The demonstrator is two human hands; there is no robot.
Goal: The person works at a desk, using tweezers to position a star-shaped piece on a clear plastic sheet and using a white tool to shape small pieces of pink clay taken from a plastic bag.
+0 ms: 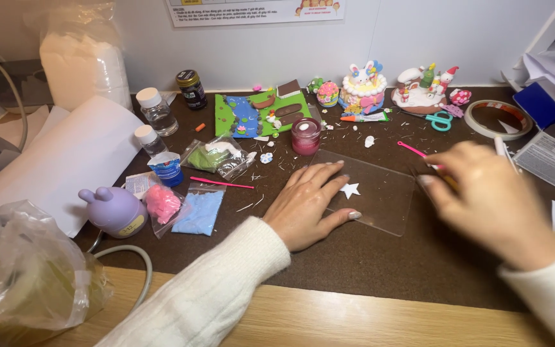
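Two bags of clay (181, 207) far left; left hand (309, 205) flat, fingers spread, pinning clear sheet (374, 189); white star (350, 190) just right of fingertips, nearer this hand; right hand (493, 202) blurred, apparently pinching pink tool (412, 150).

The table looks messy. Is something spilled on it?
Yes. Small white crumbs lie scattered over the dark mat near the pink jar. The left hand rests on a clear sheet holding a white star.
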